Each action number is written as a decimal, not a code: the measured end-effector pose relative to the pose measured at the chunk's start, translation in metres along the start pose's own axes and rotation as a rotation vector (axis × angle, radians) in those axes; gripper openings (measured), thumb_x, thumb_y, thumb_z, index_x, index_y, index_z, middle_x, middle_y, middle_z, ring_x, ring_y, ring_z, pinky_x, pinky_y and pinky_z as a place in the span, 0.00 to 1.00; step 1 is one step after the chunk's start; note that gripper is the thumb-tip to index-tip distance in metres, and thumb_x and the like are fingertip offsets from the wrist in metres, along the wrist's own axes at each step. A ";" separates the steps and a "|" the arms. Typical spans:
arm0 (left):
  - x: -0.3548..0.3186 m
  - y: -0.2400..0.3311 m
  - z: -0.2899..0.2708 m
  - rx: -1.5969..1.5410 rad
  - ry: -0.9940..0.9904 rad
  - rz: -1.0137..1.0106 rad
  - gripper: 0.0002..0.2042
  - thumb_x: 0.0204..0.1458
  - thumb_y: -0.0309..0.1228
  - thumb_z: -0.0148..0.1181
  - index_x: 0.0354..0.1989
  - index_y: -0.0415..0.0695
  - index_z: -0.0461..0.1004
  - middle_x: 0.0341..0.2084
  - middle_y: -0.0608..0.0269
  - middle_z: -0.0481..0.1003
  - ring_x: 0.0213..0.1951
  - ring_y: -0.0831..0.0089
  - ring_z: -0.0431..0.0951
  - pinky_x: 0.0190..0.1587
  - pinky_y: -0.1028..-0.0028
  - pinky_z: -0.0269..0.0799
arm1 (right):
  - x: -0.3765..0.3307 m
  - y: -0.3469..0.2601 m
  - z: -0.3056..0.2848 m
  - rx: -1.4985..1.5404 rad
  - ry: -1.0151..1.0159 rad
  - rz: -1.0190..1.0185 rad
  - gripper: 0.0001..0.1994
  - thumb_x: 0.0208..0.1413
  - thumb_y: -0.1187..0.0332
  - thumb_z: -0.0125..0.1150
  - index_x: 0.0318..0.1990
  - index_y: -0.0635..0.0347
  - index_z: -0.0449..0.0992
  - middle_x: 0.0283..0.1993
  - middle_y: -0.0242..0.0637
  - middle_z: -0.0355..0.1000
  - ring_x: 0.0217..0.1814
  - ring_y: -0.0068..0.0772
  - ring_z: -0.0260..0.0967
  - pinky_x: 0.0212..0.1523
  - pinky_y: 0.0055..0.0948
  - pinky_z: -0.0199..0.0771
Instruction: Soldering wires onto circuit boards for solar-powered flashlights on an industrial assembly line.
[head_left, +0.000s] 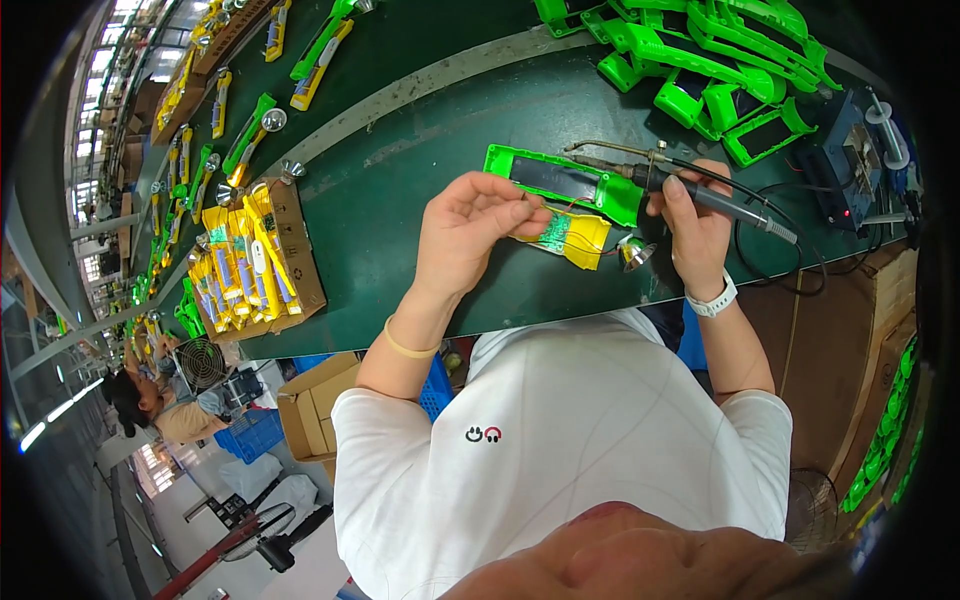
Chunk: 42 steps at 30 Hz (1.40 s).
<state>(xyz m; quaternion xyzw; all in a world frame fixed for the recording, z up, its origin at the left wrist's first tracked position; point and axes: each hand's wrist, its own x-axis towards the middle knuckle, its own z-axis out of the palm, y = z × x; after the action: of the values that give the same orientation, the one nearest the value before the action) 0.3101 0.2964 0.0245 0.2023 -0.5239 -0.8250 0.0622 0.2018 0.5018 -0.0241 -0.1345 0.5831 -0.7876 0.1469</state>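
A soldering iron (715, 195) is gripped in the right hand (695, 235), fingers clamped on its handle. A small circuit board (556, 231) with a yellow part (585, 240) is pinched in the left hand (470, 225) over the green counter (400, 200), beside a green housing (560, 182). Plastic could likely be scorched, or a finger burnt, by a slipping tip.

Left hand (470, 225) pinching a thin wire at the small circuit board (556, 231) on a yellow part (585, 240). Right hand (695, 235) gripping a soldering iron (690, 190), tip pointing left over a green casing (560, 180) just beyond both hands. Small silver reflector (635, 255) beside right hand. Dark green tabletop (400, 200) beneath; cardboard box (305, 270) of yellow parts well left of left hand.
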 end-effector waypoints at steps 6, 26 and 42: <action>0.033 0.009 -0.033 1.213 -0.006 0.567 0.02 0.41 0.24 0.60 0.25 0.42 0.77 0.24 0.58 0.73 0.28 0.65 0.73 0.31 0.72 0.69 | 0.005 0.002 0.026 0.051 -0.066 0.085 0.13 0.52 0.77 0.57 0.40 0.62 0.58 0.31 0.34 0.63 0.24 0.21 0.66 0.24 0.19 0.67; 0.062 0.026 -0.027 1.677 -0.460 0.392 0.04 0.39 0.23 0.59 0.25 0.42 0.75 0.28 0.57 0.66 0.30 0.61 0.71 0.33 0.69 0.69 | -0.002 0.010 0.033 0.023 -0.090 0.119 0.12 0.52 0.77 0.57 0.38 0.61 0.58 0.27 0.33 0.64 0.22 0.19 0.67 0.17 0.16 0.63; 0.059 0.031 -0.022 1.698 -0.477 0.339 0.03 0.40 0.25 0.59 0.25 0.42 0.74 0.26 0.59 0.64 0.31 0.63 0.69 0.34 0.69 0.68 | 0.054 -0.052 -0.032 -0.011 -0.045 -0.611 0.19 0.61 0.64 0.45 0.55 0.59 0.50 0.55 0.48 0.58 0.55 0.44 0.63 0.42 0.41 0.78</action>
<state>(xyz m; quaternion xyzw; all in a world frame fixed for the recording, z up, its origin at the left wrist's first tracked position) 0.2619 0.2459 0.0288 -0.0769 -0.9793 -0.1598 -0.0977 0.1361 0.5230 0.0188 -0.3219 0.5167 -0.7888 -0.0849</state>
